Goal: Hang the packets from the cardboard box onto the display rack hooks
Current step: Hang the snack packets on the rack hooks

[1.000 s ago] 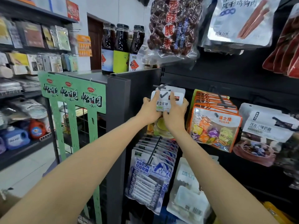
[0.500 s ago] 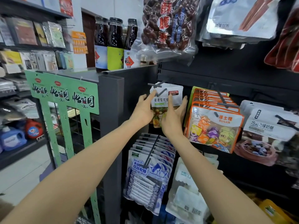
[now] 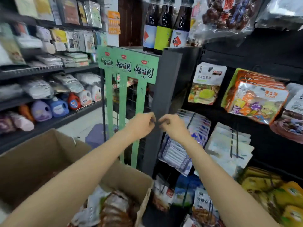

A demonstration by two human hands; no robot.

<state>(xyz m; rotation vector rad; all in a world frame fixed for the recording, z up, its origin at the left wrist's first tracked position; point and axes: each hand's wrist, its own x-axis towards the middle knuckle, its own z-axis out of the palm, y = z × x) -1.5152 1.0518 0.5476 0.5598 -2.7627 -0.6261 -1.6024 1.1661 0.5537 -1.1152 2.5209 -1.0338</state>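
Observation:
A white-topped packet (image 3: 207, 82) with green and yellow sweets printed on it hangs on the black display rack (image 3: 265, 51), apart from both hands. My left hand (image 3: 142, 124) and my right hand (image 3: 172, 126) hover side by side below it, in front of the rack's dark corner post, fingers loosely curled and holding nothing. The cardboard box (image 3: 41, 154) stands open at the lower left, with several packets (image 3: 113, 208) lying in its near right corner. The view is blurred by motion.
Orange sweet packets (image 3: 255, 99) and white-and-blue packets (image 3: 193, 133) hang on neighbouring hooks. A green wire stand (image 3: 127, 89) sits left of the post. Three dark bottles (image 3: 164, 27) stand on top. Shelves of goods (image 3: 49, 76) run along the left.
Both hands have let go of the white-topped packet, which now hangs on its hook, and have dropped down and left. My view has swung down, bringing the cardboard box into sight.

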